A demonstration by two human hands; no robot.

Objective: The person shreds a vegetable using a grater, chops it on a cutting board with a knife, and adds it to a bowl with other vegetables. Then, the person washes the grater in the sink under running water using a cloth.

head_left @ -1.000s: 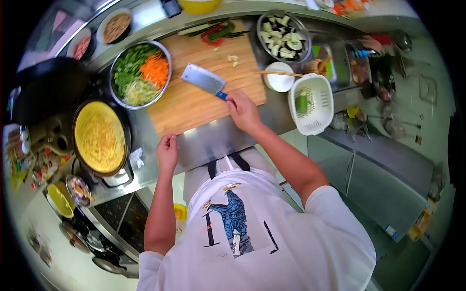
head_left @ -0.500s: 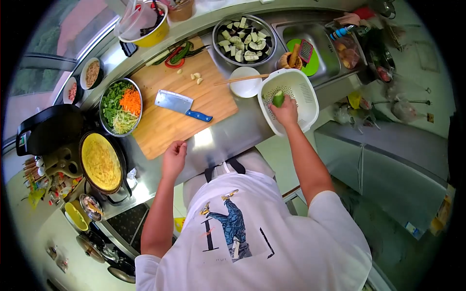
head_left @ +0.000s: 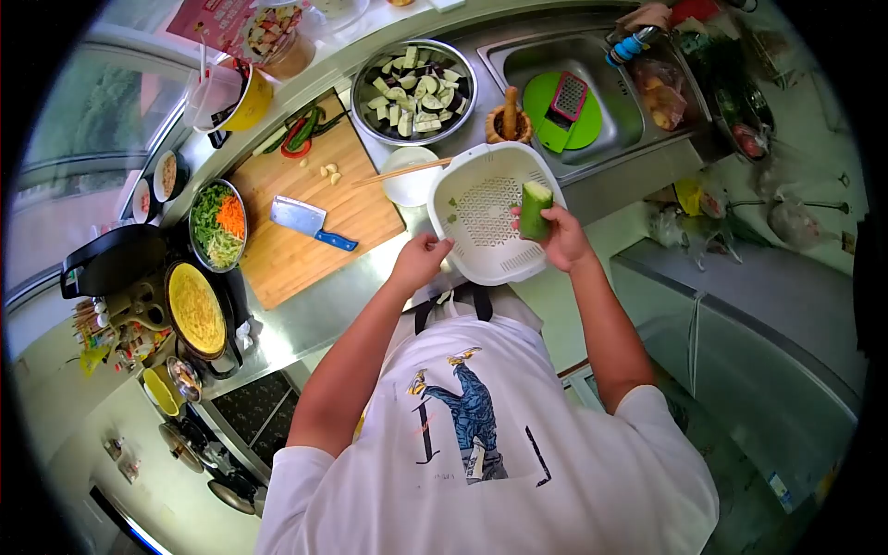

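Observation:
My right hand (head_left: 562, 239) grips a cut piece of cucumber (head_left: 534, 211) with dark green skin and a pale cut end, held upright over the right side of a white colander (head_left: 481, 256). Several small green scraps lie in the colander. My left hand (head_left: 423, 259), fingers loosely curled, is at the colander's left rim; I see nothing held in it and cannot tell whether it touches the rim. Left of it, a cleaver (head_left: 301, 216) with a blue handle lies on the wooden cutting board (head_left: 277, 268).
A steel bowl (head_left: 470, 104) holds eggplant chunks. Chopsticks (head_left: 407, 173) rest across a white bowl (head_left: 413, 191). Behind the colander stand a wooden mortar (head_left: 525, 129) and a sink (head_left: 638, 120) with a grater (head_left: 566, 97). At left are a vegetable bowl (head_left: 242, 199) and an open pan with a yellow pancake (head_left: 196, 313).
My right hand has lifted the cucumber piece up from inside the colander. My left hand has moved right, from the counter's front edge to the colander's rim. The camera view has shifted.

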